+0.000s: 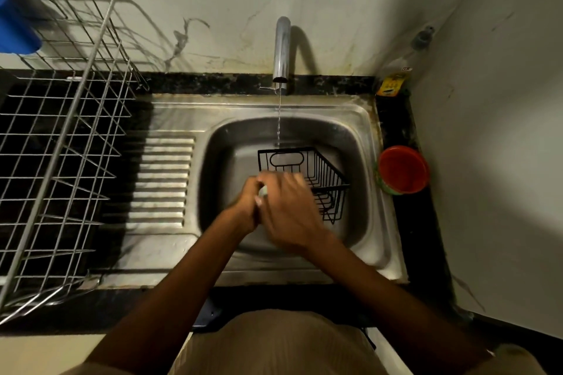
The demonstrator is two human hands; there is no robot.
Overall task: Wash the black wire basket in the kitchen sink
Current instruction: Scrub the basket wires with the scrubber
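The black wire basket (320, 173) stands upright in the steel sink (362, 179), under a thin stream of water from the tap (281, 52). Both my hands meet over the basket's near left corner. My left hand (248, 204) is closed, with a small pale thing (262, 191) showing between the two hands; what it is cannot be told. My right hand (289, 207) is blurred and lies across the left hand and the basket's near rim, hiding that part. Whether either hand grips the basket cannot be seen.
A large steel wire dish rack (61, 143) stands on the left counter beside the ribbed drainboard (161, 179). A blue object (15, 24) sits at the far left. A red tub (403, 169) and a yellow-labelled bottle (393, 82) stand right of the sink by the wall.
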